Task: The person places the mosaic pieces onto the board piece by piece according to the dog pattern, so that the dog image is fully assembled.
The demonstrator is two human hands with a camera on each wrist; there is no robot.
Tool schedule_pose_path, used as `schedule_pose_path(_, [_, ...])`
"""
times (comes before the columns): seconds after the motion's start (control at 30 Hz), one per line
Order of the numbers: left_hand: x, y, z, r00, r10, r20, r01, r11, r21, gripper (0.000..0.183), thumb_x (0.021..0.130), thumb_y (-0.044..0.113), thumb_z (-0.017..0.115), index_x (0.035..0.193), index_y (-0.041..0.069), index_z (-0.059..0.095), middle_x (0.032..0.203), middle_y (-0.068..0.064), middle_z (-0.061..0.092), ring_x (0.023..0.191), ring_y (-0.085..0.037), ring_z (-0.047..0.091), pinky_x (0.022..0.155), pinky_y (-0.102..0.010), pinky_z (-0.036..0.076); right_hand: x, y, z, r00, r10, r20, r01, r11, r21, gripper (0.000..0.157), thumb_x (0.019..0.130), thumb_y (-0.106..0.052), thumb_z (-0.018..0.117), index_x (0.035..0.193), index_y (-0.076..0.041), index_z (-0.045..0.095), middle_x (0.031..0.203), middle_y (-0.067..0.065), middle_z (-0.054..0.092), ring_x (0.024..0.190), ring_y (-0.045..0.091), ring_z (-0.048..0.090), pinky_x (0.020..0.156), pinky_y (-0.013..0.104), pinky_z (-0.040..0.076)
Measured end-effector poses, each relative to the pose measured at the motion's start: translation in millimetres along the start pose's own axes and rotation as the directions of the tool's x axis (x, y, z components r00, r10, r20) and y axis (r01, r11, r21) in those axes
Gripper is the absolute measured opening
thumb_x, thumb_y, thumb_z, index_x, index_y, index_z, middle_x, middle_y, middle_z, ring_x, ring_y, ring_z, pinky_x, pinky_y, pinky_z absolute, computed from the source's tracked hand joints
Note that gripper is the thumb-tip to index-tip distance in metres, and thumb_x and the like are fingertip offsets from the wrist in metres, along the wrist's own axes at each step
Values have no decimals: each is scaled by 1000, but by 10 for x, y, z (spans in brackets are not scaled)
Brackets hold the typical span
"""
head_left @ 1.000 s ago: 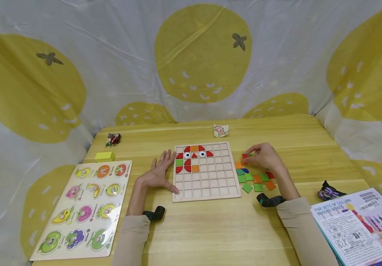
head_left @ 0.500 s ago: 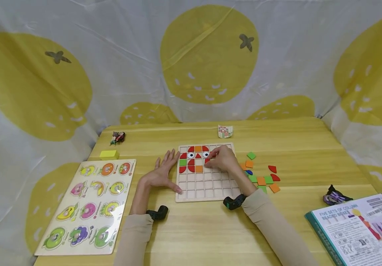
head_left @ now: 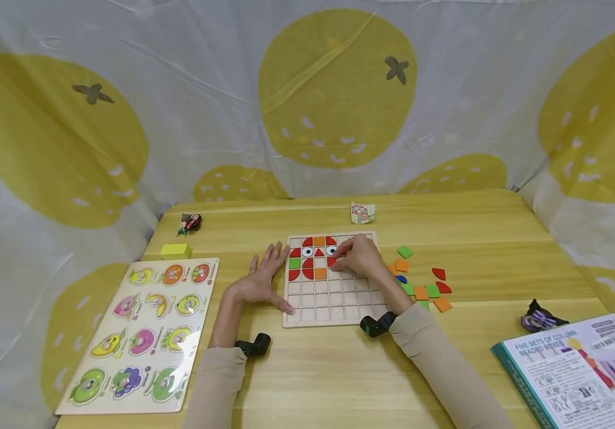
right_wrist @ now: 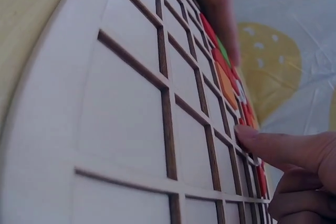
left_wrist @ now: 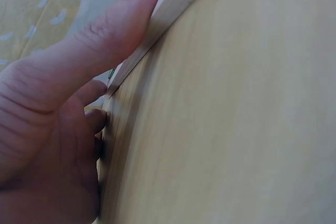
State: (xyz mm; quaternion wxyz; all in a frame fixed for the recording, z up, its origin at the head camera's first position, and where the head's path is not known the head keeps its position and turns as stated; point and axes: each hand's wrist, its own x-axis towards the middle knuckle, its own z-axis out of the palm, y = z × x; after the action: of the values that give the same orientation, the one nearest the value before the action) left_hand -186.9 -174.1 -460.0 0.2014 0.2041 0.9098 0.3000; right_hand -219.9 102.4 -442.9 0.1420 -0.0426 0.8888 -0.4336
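A square wooden grid board lies on the table, its upper left cells filled with red, orange and green tiles and two eye tiles. My left hand is spread along the board's left side, thumb by the lower left corner. In the left wrist view that thumb lies against the board's edge. My right hand pinches a red tile at a cell just below the right eye tile. Seen from the right wrist, a fingertip is right at the grid, past the orange tile.
Loose green, orange, red and blue tiles lie right of the board. A fruit puzzle board and yellow block are at left. A small pattern card lies behind; a beaded-boxes package and dark purple item sit at right.
My right hand has moved left from the loose tiles to the board with a red tile, then stayed there over the last half second. My left hand keeps its place.
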Motion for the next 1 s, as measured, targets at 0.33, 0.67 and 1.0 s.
schedule_pose_path(0.33, [28, 11, 5, 1000, -5, 7, 5, 1000, 7, 143, 52, 53, 90, 157, 18, -1, 163, -8, -15, 150, -29, -18, 118, -58, -14, -50, 72, -68, 999, -46, 14, 46, 999, -5, 19, 74, -20, 83, 90, -12, 78, 99, 7, 69, 70, 15, 41, 57, 25, 30])
schedule_pose_path(0.67, [-7, 15, -31, 1000, 7, -10, -7, 1000, 6, 141, 53, 50, 91, 157, 15, 1, 163, -11, -13, 150, -33, -16, 117, -61, -13, -439, 494, -688, 996, -5, -91, 9, 999, 37, 26, 84, -21, 75, 106, -8, 73, 52, -3, 36, 45, 14, 31, 43, 26, 29])
schedule_pose_path(1.0, [-6, 35, -20, 1000, 15, 11, -15, 1000, -8, 140, 55, 46, 91, 157, 16, 0, 163, -12, -14, 150, -32, -18, 116, -60, -15, -833, 943, -1487, 954, 299, -29, -301, 951, -77, 37, 80, -21, 76, 111, -1, 70, 107, 18, 64, 88, 26, 51, 68, 28, 41])
